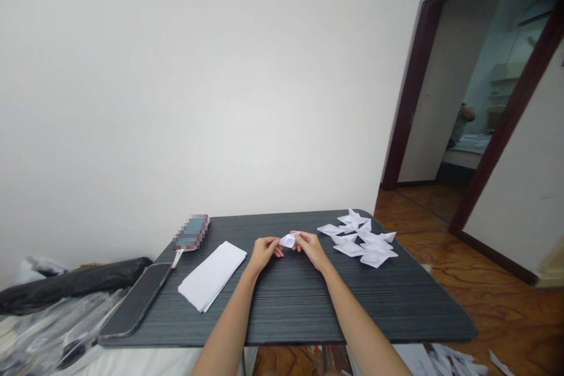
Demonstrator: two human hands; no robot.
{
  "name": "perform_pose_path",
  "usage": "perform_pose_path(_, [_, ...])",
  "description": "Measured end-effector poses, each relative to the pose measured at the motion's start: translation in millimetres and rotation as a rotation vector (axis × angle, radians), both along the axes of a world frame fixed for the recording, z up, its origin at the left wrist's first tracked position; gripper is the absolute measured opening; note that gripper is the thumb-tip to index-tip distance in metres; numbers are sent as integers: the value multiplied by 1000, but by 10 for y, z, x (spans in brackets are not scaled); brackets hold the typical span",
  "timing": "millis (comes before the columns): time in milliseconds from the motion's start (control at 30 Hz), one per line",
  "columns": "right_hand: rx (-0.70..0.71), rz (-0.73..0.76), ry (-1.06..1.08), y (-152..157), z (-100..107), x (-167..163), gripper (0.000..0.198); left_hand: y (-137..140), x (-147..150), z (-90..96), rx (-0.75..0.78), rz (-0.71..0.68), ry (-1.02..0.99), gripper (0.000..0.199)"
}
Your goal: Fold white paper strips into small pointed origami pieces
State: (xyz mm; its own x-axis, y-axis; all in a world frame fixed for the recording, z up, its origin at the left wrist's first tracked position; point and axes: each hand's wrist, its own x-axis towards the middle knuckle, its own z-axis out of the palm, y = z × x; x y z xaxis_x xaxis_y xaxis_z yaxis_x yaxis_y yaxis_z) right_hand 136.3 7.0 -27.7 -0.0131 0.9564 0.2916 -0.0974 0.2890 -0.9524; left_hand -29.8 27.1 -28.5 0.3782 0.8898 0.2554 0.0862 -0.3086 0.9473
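Note:
A small folded white paper boat (pixel 288 241) is held between my two hands above the middle of the dark table (pixel 299 305). My left hand (pixel 265 251) pinches its left tip with thumb and fingers. On the other side, my right hand (pixel 309 247) grips its right end, and the fingers cover that part. To the right on the tabletop lies a loose group of several folded paper boats (pixel 374 247). A stack of white paper sheets (pixel 214 276) rests left of my left forearm.
A phone (pixel 191 232) with a white cable stands at the back left, and a dark flat device (pixel 138 299) lies at the left edge. Plastic-wrapped items (pixel 66 317) are beside the table. More white paper (pixel 453 361) is below on the right. A person (pixel 462 123) is beyond the doorway.

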Motion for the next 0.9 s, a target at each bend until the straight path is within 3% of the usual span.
perform_pose_path(167, [36,-138,-60,33,-33,11,40,2,10,-9,-12,24,8,40])
perform_pose_path(300, [84,-436,-133,31,-41,93,30,-30,28,10,9,54,15,40])
perform_pose_path(467, [141,-854,-402,-25,3,237,27,-35,-6,50,115,163,113,38])
perform_pose_path(567, [220,-1049,-554,-58,43,289,27,-4,-169,155,224,234,254,33])
perform_pose_path(700, [180,-1285,-606,-111,115,306,29,20,-590,383,374,324,462,22])
perform_pose_path(800, [207,-1297,-624,-149,170,263,32,-8,-910,501,402,241,632,25])
perform_pose_path(900, [299,-1152,-689,-167,186,156,33,-76,-1092,489,364,170,730,32])
